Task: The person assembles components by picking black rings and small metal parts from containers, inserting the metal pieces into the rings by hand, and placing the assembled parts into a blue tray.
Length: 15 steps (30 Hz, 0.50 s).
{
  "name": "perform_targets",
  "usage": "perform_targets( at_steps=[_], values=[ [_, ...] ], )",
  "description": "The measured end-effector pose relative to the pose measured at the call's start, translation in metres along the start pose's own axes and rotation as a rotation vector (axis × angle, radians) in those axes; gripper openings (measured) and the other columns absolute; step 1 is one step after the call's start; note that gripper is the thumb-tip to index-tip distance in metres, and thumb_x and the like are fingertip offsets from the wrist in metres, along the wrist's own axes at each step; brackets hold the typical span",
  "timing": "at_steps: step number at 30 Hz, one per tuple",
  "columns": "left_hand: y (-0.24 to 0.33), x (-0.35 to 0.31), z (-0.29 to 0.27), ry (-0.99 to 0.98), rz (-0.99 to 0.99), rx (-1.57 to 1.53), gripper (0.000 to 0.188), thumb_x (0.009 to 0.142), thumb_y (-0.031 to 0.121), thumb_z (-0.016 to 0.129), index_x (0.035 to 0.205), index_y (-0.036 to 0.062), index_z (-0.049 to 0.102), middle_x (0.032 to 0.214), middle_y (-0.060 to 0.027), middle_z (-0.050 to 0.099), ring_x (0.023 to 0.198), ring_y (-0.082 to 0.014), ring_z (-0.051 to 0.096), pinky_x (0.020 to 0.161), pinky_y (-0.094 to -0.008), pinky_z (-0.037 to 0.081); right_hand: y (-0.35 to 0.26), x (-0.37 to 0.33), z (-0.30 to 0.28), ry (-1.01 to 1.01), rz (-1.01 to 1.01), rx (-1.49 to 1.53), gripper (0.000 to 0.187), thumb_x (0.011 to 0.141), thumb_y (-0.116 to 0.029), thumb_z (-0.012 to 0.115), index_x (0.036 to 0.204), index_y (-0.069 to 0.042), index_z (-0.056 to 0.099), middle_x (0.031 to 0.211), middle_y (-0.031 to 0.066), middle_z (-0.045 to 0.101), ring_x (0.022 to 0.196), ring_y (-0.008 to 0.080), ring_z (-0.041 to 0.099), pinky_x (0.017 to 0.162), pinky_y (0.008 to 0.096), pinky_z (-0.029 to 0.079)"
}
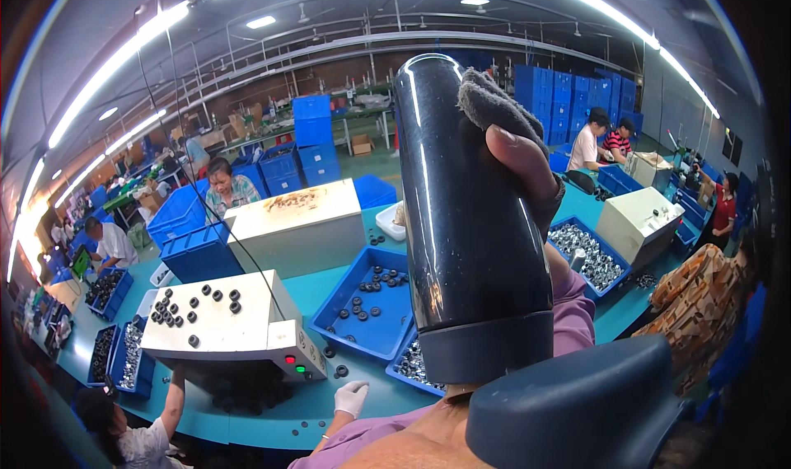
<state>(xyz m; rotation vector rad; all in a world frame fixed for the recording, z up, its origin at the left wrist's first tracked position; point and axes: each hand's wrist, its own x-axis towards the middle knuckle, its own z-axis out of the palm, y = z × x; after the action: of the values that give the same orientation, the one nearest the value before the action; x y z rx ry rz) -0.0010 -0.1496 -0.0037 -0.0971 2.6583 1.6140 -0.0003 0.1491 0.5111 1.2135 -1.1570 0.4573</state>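
Note:
A glossy black bottle point(474, 189) stands tilted and very close to the camera, its rounded end up and a dark blue collar at its lower end. My right hand point(527, 168) is closed around its right side; grey fuzzy fabric, a cloth or part of a glove, covers some fingers. Below the collar looms a dark blue plastic piece point(577, 411); whether it joins the bottle, I cannot tell. My left hand point(352, 397), in a white glove, lies on the teal table beside a few black rings point(341, 371). Nothing shows in it, and its fingers look loosely extended.
A cream machine point(222, 312) with black rings on top stands left. Blue bins with black rings point(367, 296) and shiny metal parts point(589, 255) flank the bottle. A co-worker point(132, 436) reaches under the machine; another person point(700, 296) is at the right.

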Motion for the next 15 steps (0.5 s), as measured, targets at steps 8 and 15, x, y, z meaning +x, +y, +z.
perform_targets(
  at_steps=[8, 15],
  values=[
    [0.047, -0.010, 0.013, -0.094, 0.053, -0.099, 0.021, 0.085, 0.014, 0.068, 0.103, 0.0041, 0.074, 0.099, -0.0103, 0.073, 0.091, -0.0163, 0.069, 0.083, -0.0274, 0.052, -0.003, -0.013, -0.005, -0.004, 0.076, 0.051, 0.064, 0.074, -0.014, 0.083, 0.131, -0.012, 0.053, 0.129, 0.0198, 0.058, 0.122, 0.0388, 0.055, 0.103, 0.0480, 0.043],
    [0.192, -0.011, -0.007, -0.189, 0.480, -0.227, 0.048, 0.085, 0.005, 0.067, 0.130, -0.0009, 0.053, 0.118, -0.0129, 0.059, 0.105, -0.0195, 0.061, 0.091, -0.0318, 0.050, -0.032, -0.048, -0.021, -0.097, 0.262, -0.069, 0.058, 0.073, -0.009, 0.081, 0.123, -0.002, 0.054, 0.124, 0.0207, 0.061, 0.119, 0.0383, 0.057, 0.102, 0.0472, 0.044]
  ],
)
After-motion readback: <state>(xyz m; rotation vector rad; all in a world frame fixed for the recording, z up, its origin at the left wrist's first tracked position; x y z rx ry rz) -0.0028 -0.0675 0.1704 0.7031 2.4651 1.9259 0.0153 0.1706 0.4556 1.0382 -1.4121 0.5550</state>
